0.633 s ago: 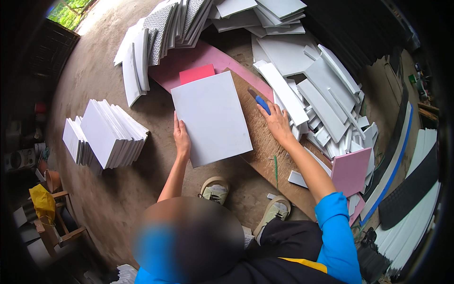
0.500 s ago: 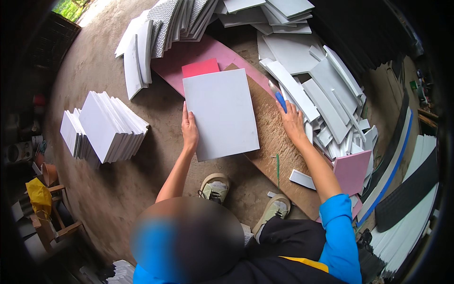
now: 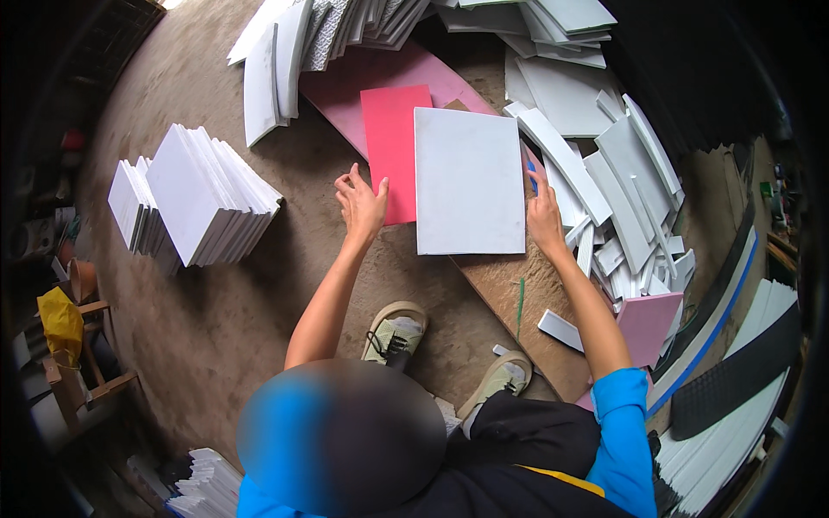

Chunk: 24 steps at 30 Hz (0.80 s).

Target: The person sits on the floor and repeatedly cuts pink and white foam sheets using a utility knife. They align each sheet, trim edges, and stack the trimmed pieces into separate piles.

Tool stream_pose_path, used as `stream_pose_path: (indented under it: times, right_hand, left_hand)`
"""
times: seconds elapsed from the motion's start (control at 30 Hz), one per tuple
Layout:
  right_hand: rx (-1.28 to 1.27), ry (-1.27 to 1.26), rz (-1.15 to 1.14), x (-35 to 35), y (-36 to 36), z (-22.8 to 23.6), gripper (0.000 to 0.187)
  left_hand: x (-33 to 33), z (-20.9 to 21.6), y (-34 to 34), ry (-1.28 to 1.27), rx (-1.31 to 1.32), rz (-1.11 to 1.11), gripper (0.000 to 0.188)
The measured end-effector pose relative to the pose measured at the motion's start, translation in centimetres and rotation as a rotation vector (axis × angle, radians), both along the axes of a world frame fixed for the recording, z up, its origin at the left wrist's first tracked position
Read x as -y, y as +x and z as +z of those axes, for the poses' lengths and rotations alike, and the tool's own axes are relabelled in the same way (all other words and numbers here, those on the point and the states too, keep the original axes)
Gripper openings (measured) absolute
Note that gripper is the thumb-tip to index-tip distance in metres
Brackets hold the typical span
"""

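Note:
A white foam-like board (image 3: 471,181) lies in front of me, partly over a red sheet (image 3: 399,160). My left hand (image 3: 361,207) is off the white board, fingers apart, beside the red sheet's left edge; nothing is in it. At the white board's right edge, my right hand (image 3: 544,216) is closed around a blue utility knife (image 3: 532,177), its blade hidden from view. Whether these fingers also grip the board's edge is unclear. Beneath both sheets are a pink board (image 3: 458,82) and a worn brown board (image 3: 505,289).
Stacked white boards (image 3: 194,198) stand on the floor at left. White offcuts (image 3: 635,177) are heaped at right, a pink piece (image 3: 649,328) in front. More curved boards (image 3: 268,86) lean at the far side. A small white strip (image 3: 561,330) lies near my shoes (image 3: 395,332).
My left hand has let go of the white board's left edge and opened. The board has shifted right, uncovering more of the red sheet. My right hand has come to its right edge with the knife.

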State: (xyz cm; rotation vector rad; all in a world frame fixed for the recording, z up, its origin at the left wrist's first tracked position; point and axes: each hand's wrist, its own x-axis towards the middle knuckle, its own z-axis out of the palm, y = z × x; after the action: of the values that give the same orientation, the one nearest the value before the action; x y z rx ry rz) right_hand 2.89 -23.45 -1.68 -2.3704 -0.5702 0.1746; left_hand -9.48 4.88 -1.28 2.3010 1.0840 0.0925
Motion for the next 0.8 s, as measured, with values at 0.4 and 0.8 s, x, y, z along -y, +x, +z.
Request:
stream_pose_path:
  times: [0.4,0.8]
  right_hand:
    - [0.019,-0.002,-0.016,-4.0,-2.1,-3.0,0.055]
    - [0.156,-0.176,-0.037,0.7,-3.0,-3.5,0.058]
  left_hand:
    - [-7.5,4.8,-0.3,0.342,0.356,-0.133,0.045]
    - [1.1,0.4,0.4,-0.140,0.412,-0.335,0.046]
